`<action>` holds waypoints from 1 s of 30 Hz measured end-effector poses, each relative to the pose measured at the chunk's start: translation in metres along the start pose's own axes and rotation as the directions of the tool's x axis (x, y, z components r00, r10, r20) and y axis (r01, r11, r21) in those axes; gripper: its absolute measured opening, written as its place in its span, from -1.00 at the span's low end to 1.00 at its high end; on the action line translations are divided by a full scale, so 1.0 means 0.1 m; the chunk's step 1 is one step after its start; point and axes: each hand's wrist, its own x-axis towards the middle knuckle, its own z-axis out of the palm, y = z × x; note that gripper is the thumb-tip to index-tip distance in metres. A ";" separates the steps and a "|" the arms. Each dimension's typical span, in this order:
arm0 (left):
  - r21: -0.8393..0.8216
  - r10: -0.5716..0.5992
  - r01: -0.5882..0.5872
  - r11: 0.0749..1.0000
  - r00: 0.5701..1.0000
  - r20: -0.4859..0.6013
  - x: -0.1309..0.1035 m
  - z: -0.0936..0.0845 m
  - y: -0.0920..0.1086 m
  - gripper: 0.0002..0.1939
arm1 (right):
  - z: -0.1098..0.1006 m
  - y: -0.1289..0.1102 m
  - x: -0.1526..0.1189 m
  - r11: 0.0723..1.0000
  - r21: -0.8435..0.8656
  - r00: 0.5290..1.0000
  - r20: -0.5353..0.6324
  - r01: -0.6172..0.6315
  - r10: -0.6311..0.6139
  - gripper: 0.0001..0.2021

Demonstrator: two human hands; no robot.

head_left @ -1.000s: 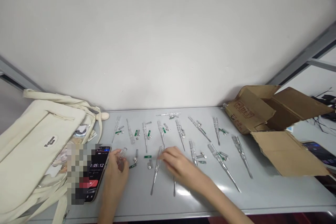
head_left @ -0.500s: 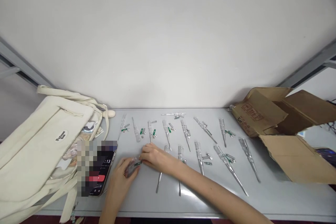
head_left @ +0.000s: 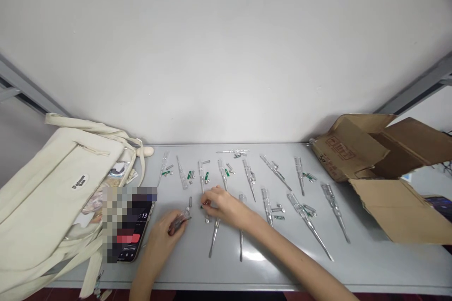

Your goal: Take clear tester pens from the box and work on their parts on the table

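Observation:
My left hand (head_left: pixel 165 234) is closed around a clear plastic piece (head_left: pixel 181 221) that looks like a screwdriver handle, much of it hidden by the fingers. To its right, my right hand (head_left: pixel 223 206) pinches a tiny part with green on it (head_left: pixel 202 206), low over the table. The right hand covers the upper part of a clear-handled screwdriver (head_left: pixel 213 237). Between the hands lie a small metal cylinder (head_left: pixel 190 201) and a small round metal piece (head_left: pixel 207 220). Further clear-handled screwdrivers (head_left: pixel 267 204) lie in loose rows, many with small green and metal parts (head_left: pixel 278 217) beside them.
On the left, a cream bag (head_left: pixel 52 197) with loose straps lies beside a phone (head_left: pixel 136 230). An open cardboard box (head_left: pixel 335 155) stands at the right, one flap (head_left: pixel 395 211) spreading over the grey table (head_left: pixel 282 268). A white wall (head_left: pixel 226 56) rises behind.
My right hand has moved right, away from the left hand, with a small green part now at its fingertips. The metal cylinder and round piece have come into view between the hands.

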 end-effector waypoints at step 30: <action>-0.368 -0.012 0.059 0.928 0.992 0.129 0.37 0.03 0.50 -0.77 | -0.15 0.10 -0.19 0.816 0.570 0.983 -0.077 -0.094 0.167 -0.85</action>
